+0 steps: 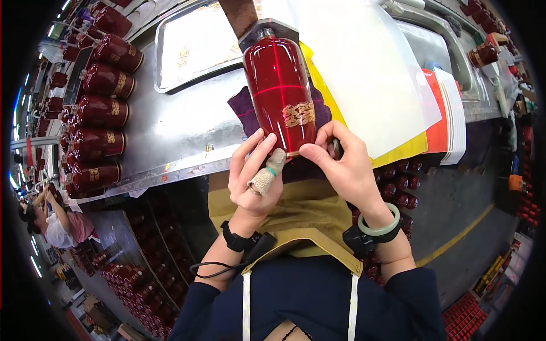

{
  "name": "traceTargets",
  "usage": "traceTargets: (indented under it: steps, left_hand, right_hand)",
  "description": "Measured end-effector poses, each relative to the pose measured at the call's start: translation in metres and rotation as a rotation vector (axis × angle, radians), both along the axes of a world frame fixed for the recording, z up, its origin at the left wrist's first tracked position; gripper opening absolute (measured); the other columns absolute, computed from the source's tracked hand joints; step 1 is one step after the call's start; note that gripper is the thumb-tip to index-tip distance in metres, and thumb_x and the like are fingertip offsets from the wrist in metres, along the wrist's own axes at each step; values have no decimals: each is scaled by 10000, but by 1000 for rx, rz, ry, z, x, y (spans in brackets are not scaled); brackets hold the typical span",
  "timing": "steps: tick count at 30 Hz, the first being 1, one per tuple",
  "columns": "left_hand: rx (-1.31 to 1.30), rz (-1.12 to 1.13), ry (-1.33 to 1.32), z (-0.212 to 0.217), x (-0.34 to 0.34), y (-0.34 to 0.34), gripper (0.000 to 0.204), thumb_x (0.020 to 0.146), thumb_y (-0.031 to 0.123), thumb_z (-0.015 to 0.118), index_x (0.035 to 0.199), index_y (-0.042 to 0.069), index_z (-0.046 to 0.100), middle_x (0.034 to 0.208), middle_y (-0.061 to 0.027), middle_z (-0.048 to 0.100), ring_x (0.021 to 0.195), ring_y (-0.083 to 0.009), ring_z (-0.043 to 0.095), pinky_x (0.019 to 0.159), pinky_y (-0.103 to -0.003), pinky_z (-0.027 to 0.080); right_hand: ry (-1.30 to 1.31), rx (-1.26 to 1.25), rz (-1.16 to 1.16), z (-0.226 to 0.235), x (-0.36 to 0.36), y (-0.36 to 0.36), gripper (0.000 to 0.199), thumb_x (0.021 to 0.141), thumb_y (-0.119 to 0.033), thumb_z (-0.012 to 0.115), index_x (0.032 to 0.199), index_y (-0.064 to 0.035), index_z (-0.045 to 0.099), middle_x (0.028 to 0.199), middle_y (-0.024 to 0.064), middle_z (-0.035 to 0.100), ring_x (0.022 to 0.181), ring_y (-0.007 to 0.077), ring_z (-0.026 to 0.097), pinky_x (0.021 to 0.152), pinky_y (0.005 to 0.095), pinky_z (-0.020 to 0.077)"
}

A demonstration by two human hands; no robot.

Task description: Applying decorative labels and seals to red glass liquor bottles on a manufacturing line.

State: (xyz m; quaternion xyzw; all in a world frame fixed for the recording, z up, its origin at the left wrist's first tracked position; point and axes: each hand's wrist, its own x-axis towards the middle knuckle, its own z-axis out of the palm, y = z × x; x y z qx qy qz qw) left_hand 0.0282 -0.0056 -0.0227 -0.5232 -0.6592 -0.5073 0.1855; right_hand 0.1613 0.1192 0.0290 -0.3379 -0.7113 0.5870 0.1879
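A glossy red glass bottle (278, 79) with a gold ornament lies on a dark purple cloth (243, 111), its neck away from me against a metal bracket (239, 17). Bright red laser lines cross its surface. My left hand (255, 170) grips the left of the bottle's base; its thumb wears a cloth finger cover tied with a green band. At the base's right corner, my right hand (347, 162) presses with its thumb, the fingers curled. Something small and dark shows among those fingers; I cannot make out what it is.
Left of me, a row of similar red bottles (102, 111) lies along the metal table (170, 133). A white-lined tray (193, 45) sits behind. White sheets (375, 74), a yellow sheet (401, 150) and a red folder (437, 113) lie at right. Another person (57, 219) works far left.
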Motion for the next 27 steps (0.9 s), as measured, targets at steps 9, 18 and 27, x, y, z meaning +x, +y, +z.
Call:
traceTargets:
  steps: [9, 18, 27]
  left_hand:
    - [-80, 18, 54, 2, 1, -4, 332, 757, -81, 833, 1075, -54, 741, 1168, -175, 744, 1085, -369, 717, 913, -420, 605]
    - [-119, 50, 97, 4, 11, 0, 319, 802, -67, 791, 1102, 36, 753, 1247, -169, 673, 1148, -386, 655, 934, -467, 565]
    - [-241, 140, -15, 4, 32, 5, 435, 805, 51, 796, 1208, 200, 730, 1357, -181, 548, 1231, -426, 548, 917, -473, 562]
  right_hand:
    - [3, -66, -88, -1, -3, -6, 294, 943, -221, 788, 845, -3, 617, 677, -13, 546, 633, 74, 444, 580, 268, 385]
    - [53, -141, -102, -3, 3, -4, 292, 972, -238, 759, 860, -25, 595, 705, -51, 494, 664, 54, 423, 594, 254, 360]
    - [101, -350, -154, -8, 33, -3, 190, 1067, -127, 551, 1219, -13, 566, 980, -28, 524, 906, 40, 463, 830, 199, 396]
